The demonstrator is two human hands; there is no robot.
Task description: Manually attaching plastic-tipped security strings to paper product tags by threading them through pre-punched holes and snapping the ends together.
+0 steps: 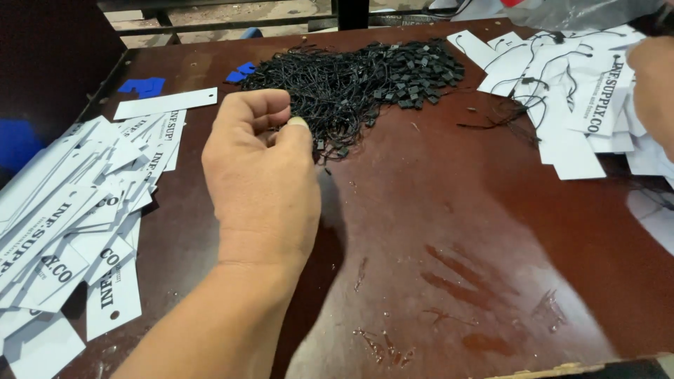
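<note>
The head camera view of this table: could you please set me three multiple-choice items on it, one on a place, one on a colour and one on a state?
1. Where does the heap of black string fasteners lie on the brown table?
A. at the far middle
B. at the near edge
C. under the tags at the left

2. What colour are the small paper scraps at the far left?
A. red
B. blue
C. yellow

3. How does the left hand stand?
A. flat on the table, palm down
B. fingers curled, pinching at the near edge of the heap
C. holding a white tag

Answers:
1 A: the heap sits beyond the hand, between the loose white tags and the strung tags.
2 B: they are bright blue against the brown top.
3 B: thumb and fingers close together on the strings.
</note>
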